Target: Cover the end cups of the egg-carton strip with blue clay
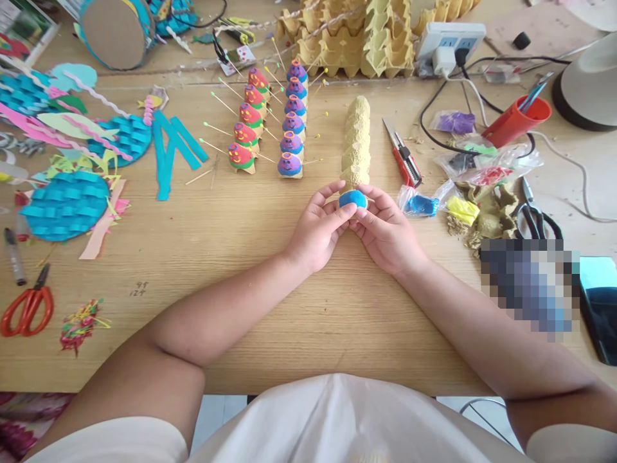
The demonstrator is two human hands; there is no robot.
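Observation:
A row of plain egg-carton cups (356, 138) lies end to end on the wooden table (231, 257), running away from me. Its nearest cup is covered with blue clay (352, 198). My left hand (319, 228) and my right hand (385, 230) meet at that near end, fingers curled and pressed on the blue clay from both sides. To the left stand two finished rows of decorated cups, one red and green (247, 126), one purple and blue (292, 122), with pins sticking out.
A red box cutter (403, 154), bags of blue clay (420, 204) and yellow clay (461, 209), black scissors (536, 217), a red cup (515, 120) and a power strip (450, 40) sit right. Blue paper fish (65, 204), red scissors (27, 307) and a marker (14, 256) lie left. Egg cartons (357, 35) stand behind.

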